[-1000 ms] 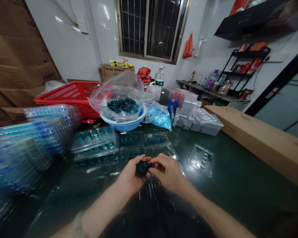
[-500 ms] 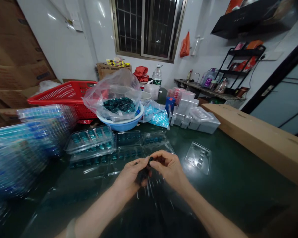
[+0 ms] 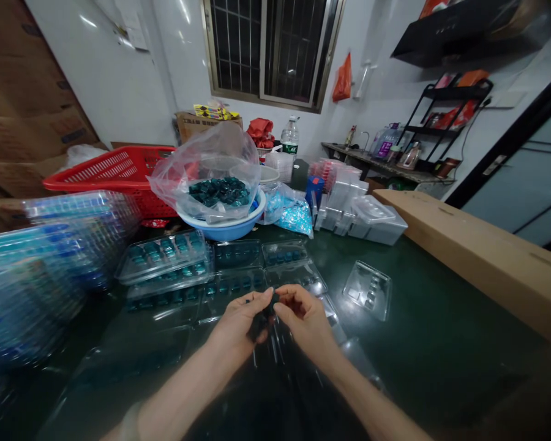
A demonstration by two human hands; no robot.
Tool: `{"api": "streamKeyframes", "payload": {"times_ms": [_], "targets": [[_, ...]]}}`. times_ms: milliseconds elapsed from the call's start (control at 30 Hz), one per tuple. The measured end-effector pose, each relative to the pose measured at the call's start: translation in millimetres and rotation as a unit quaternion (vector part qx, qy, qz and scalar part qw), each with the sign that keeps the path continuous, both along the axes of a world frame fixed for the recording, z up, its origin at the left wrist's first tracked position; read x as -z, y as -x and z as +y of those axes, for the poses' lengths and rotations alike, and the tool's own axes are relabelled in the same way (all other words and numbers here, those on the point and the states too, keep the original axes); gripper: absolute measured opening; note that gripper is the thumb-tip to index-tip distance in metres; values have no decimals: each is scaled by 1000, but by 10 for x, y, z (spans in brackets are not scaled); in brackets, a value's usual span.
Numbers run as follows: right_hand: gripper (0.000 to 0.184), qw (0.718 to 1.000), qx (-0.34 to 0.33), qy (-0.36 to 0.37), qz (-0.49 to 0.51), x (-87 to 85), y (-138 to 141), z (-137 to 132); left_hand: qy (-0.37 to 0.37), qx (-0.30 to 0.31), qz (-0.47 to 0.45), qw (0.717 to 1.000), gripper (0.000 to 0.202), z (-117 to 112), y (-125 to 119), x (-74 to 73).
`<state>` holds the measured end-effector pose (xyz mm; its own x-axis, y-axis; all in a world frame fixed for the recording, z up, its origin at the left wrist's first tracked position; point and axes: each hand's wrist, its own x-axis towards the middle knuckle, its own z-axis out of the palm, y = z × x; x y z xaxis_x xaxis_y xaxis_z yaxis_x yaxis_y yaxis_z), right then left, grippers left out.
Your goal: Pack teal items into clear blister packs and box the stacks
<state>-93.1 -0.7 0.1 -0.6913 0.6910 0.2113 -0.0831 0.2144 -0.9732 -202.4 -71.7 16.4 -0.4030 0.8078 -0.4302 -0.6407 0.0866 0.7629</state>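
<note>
My left hand (image 3: 236, 327) is curled round several small dark pieces (image 3: 259, 323) held in its palm. My right hand (image 3: 303, 318) meets it, thumb and fingers pinched at one of those pieces (image 3: 272, 304). Both hands hover over clear plastic blister trays (image 3: 298, 277) lying on the dark green table (image 3: 441, 343). Trays (image 3: 165, 260) to the left hold rows of teal pieces. A blue bowl (image 3: 232, 228) behind them carries a clear bag of teal pieces (image 3: 218, 190).
A tall stack of filled clear trays (image 3: 41, 269) stands at the left, a red basket (image 3: 114, 174) behind it. An empty tray (image 3: 367, 289) lies right of my hands. Grey-clear tray stacks (image 3: 362, 217) and a long cardboard box (image 3: 482, 257) lie at the right.
My hands stayed together and shifted slightly; the dark pieces sit lower in my left palm and my right fingers now pinch at the top. The view drifted a little.
</note>
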Motion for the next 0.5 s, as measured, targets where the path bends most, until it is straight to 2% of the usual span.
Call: {"api": "streamKeyframes", "payload": {"times_ms": [100, 167, 233, 367, 433, 500], "targets": [[15, 988, 14, -152, -25, -10, -29, 38, 39, -17, 13, 999, 25, 59, 15, 51], [13, 979, -1, -197, -48, -23, -46, 108, 53, -19, 12, 998, 25, 89, 26, 77], [8, 981, -14, -185, -63, -27, -56, 186, 49, -1, 15, 999, 26, 98, 37, 91], [8, 991, -37, -106, -70, -8, -56, 223, 34, 51, 79, 995, 27, 91, 61, 110], [8, 989, -38, -120, -76, 8, -40, 192, 49, 40, 103, 993, 25, 113, 80, 128], [8, 982, -36, -164, -86, 25, -5, 221, 68, 21, 74, 995, 26, 162, 113, 150]]}}
